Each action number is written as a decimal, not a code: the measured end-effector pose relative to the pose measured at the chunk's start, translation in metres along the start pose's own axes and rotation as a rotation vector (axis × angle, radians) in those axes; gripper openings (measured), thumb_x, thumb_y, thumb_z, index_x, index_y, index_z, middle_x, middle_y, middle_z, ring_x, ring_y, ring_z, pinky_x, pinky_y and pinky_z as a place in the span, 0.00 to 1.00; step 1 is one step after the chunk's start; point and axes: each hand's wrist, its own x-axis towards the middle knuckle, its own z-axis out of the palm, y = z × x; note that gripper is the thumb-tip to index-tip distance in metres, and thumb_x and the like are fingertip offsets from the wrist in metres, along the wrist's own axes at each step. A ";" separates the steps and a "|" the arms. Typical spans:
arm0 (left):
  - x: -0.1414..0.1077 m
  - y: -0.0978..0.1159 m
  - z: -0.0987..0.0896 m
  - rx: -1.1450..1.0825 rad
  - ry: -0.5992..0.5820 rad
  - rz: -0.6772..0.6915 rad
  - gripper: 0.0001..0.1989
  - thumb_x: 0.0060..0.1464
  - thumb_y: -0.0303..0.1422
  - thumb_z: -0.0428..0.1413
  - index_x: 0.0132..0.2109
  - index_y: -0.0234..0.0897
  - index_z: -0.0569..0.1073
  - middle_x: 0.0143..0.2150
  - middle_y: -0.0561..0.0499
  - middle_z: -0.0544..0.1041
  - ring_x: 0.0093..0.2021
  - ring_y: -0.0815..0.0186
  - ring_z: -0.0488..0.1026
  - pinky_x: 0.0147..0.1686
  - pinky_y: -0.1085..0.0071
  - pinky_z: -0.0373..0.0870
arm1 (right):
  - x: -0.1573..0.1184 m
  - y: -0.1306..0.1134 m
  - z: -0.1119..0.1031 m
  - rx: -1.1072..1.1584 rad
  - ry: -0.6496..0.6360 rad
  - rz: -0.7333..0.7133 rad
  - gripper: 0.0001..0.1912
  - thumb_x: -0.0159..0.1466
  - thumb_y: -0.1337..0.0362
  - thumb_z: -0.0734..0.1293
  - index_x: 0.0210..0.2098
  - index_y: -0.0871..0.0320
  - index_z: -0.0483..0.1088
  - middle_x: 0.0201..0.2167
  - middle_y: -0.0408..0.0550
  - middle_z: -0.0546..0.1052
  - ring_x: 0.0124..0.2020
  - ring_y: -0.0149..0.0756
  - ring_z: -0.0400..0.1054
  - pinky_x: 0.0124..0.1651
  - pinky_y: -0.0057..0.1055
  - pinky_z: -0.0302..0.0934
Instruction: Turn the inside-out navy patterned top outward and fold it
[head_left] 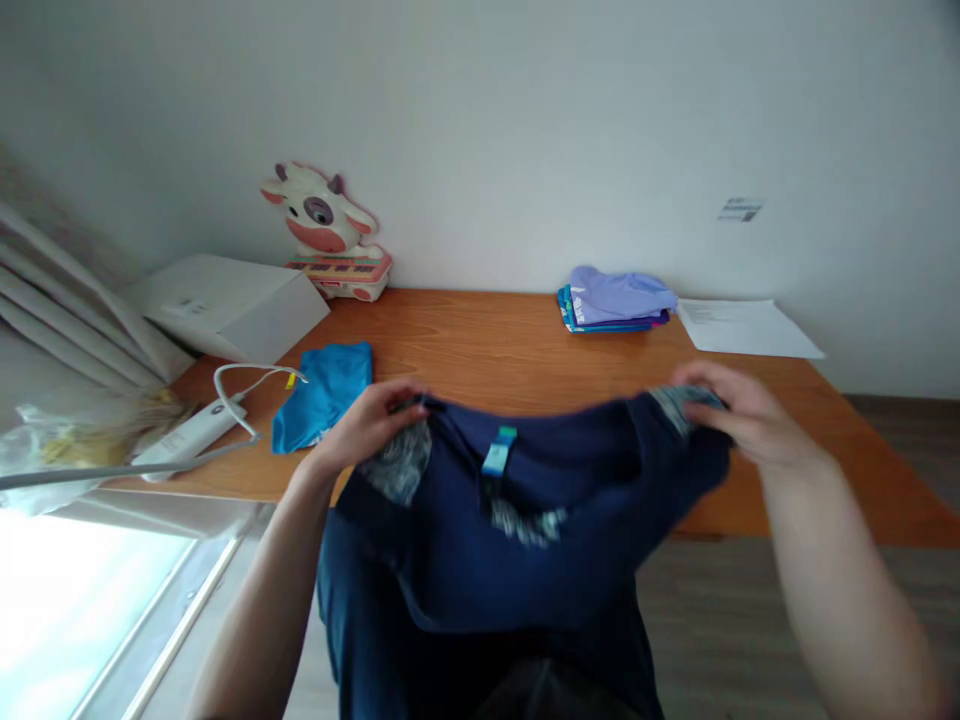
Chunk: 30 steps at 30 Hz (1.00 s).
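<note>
I hold a dark navy garment [517, 530] stretched between both hands over the near edge of a wooden table [495, 340]. My left hand [371, 420] grips its left upper corner, where a grey patterned trim shows. My right hand [739, 410] grips the right upper corner. A small teal label sits at the middle of the top edge. The rest of the garment hangs down toward me, below the table edge.
A crumpled teal cloth [324, 392] lies at the table's left. A folded stack of lilac and blue clothes [615, 298] and a paper sheet [746, 328] sit at the back right. A white box [225, 305], a cow toy [330, 230] and a white corded device [196, 428] stand left.
</note>
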 end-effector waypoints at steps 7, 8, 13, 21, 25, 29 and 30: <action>0.058 0.013 0.093 0.426 0.179 0.143 0.23 0.74 0.39 0.52 0.72 0.43 0.70 0.70 0.45 0.76 0.72 0.53 0.69 0.74 0.51 0.63 | 0.043 0.010 0.112 -0.251 0.110 -0.199 0.20 0.76 0.56 0.63 0.65 0.52 0.69 0.70 0.57 0.72 0.72 0.51 0.66 0.75 0.53 0.59; 0.047 0.006 0.112 0.465 0.145 0.097 0.25 0.75 0.40 0.51 0.74 0.44 0.68 0.73 0.45 0.73 0.76 0.51 0.65 0.76 0.48 0.60 | 0.029 0.016 0.131 -0.238 0.038 -0.188 0.21 0.77 0.55 0.61 0.66 0.52 0.68 0.71 0.56 0.71 0.73 0.50 0.65 0.76 0.52 0.59; -0.002 -0.046 0.163 0.690 0.072 -0.197 0.37 0.74 0.51 0.50 0.81 0.43 0.57 0.84 0.41 0.53 0.83 0.34 0.41 0.75 0.25 0.41 | -0.031 0.056 0.204 -0.561 -0.102 0.035 0.36 0.77 0.44 0.58 0.80 0.50 0.54 0.82 0.55 0.52 0.81 0.71 0.42 0.76 0.78 0.41; 0.078 -0.078 0.143 0.630 0.059 -0.197 0.40 0.69 0.57 0.53 0.79 0.43 0.61 0.83 0.43 0.54 0.83 0.33 0.38 0.74 0.23 0.32 | 0.050 0.087 0.202 -0.688 -0.141 0.112 0.40 0.77 0.39 0.55 0.80 0.51 0.55 0.83 0.51 0.51 0.81 0.74 0.38 0.75 0.82 0.32; 0.121 -0.071 0.126 0.405 0.245 -0.238 0.30 0.69 0.46 0.59 0.70 0.34 0.72 0.77 0.35 0.66 0.80 0.37 0.53 0.75 0.27 0.38 | 0.077 0.059 0.180 -0.574 -0.014 0.123 0.35 0.76 0.42 0.59 0.71 0.60 0.66 0.79 0.63 0.59 0.79 0.71 0.48 0.75 0.79 0.36; 0.048 -0.050 0.130 0.009 0.700 -0.130 0.16 0.72 0.41 0.54 0.57 0.37 0.77 0.57 0.40 0.81 0.59 0.54 0.77 0.64 0.52 0.71 | -0.025 0.019 0.168 -0.054 0.204 0.110 0.20 0.75 0.43 0.63 0.44 0.52 0.75 0.45 0.56 0.81 0.49 0.52 0.76 0.57 0.50 0.70; 0.011 -0.047 0.141 -0.074 0.827 -0.133 0.13 0.72 0.41 0.54 0.55 0.39 0.76 0.53 0.44 0.81 0.54 0.56 0.78 0.59 0.55 0.74 | -0.066 0.013 0.173 0.103 0.163 0.184 0.20 0.75 0.43 0.63 0.37 0.50 0.73 0.35 0.51 0.79 0.39 0.47 0.75 0.48 0.45 0.72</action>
